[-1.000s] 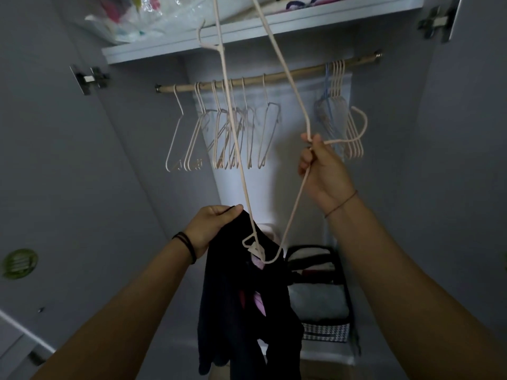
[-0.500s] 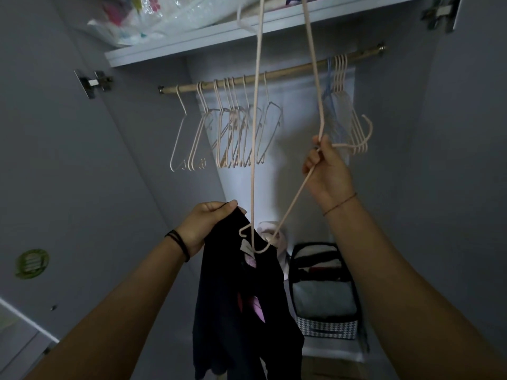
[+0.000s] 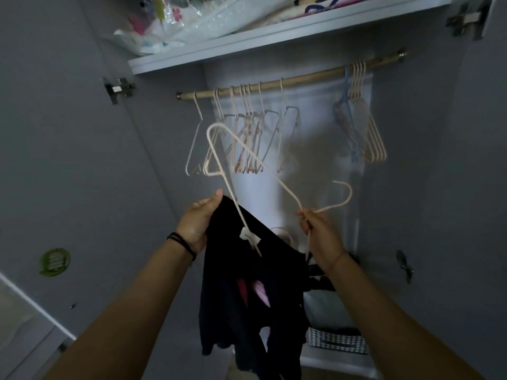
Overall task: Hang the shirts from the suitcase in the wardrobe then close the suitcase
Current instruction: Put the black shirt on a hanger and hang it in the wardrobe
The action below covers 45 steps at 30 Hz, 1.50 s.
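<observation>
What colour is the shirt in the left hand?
The shirt is black with a pink patch; head view.

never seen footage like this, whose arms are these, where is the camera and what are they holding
No machine here: these are a person's two bare hands, filmed by one wide-angle camera worn on the head, looking into an open wardrobe. The left hand grips a dark shirt. The right hand pinches a pale hanger near its hook, with one end at the shirt's collar. Behind, empty hangers hang on a wooden rail under a shelf of bagged things. The suitcase is out of view.
</observation>
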Motion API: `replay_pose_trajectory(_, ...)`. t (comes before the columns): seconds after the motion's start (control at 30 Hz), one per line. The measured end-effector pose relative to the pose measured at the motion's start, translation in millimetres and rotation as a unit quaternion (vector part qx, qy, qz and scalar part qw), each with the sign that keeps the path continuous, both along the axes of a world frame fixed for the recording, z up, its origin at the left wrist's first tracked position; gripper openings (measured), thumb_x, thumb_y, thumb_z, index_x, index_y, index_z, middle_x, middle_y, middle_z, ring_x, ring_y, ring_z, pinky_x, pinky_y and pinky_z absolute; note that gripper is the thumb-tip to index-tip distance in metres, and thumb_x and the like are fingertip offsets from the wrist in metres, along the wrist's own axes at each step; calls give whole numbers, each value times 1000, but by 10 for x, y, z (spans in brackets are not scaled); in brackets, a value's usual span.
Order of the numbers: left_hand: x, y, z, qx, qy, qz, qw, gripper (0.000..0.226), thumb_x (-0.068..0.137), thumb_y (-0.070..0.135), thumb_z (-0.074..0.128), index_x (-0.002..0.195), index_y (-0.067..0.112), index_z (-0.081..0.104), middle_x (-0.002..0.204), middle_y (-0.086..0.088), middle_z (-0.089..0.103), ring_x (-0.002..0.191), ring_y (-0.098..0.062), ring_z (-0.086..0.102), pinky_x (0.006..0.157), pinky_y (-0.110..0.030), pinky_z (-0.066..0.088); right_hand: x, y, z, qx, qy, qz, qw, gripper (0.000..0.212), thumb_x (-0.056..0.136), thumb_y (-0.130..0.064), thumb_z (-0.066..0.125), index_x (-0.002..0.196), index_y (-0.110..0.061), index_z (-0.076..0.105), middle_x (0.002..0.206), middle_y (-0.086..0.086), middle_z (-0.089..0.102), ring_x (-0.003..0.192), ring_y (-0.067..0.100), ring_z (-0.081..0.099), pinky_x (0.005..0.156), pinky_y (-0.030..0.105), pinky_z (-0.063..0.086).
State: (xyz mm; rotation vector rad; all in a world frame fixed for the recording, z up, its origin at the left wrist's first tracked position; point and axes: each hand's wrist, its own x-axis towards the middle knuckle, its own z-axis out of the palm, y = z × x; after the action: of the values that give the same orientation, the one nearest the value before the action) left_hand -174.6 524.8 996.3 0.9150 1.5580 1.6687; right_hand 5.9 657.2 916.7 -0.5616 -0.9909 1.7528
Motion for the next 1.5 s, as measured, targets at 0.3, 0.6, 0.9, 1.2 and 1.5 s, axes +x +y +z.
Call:
replay_pose_trajectory(0.3,-157,-133,-33,28,-7,95,995,38,97,35,49,88,6,72,74,-5,73,63,-14,68,59,-22,54,185,24,-127,85,-105,40,990,24,95,-4,44,78,0,61,44,-5,43,42,2,41,47,12,34)
replay_pose_trajectory(0.6,-310,-279,-110,21,10,99,995,47,93,41,54,97,-3,71,98,-26,69,88,-34,67,87,-41,53,364,246,-59,164,-183,99,964,31,95,-1,43,72,-4,64,45,-1,37,41,6,32,41,15,24)
replay_pose_trajectory(0.9,-332,-370,-204,33,-7,111,993,41,96,33,51,92,-3,69,77,-13,73,67,-21,69,65,-25,56,526,287,184,229,-269,169,920,32,92,7,41,69,-1,61,39,0,38,34,4,35,38,13,29)
replay_pose_trajectory(1.2,-318,-312,0,48,20,119,992,34,93,32,57,72,14,77,80,-6,75,72,-14,69,67,-23,54,618,26,273,278,-277,224,892,43,94,0,40,55,-8,56,44,2,40,42,8,37,45,15,30)
replay_pose_trajectory(1.5,-493,-459,4,-4,95,-71,993,24,86,34,65,96,14,73,97,-4,73,90,-13,68,83,-24,51,588,90,329,152,-235,249,927,40,97,-8,37,58,-7,45,46,-2,30,39,5,24,37,12,18)
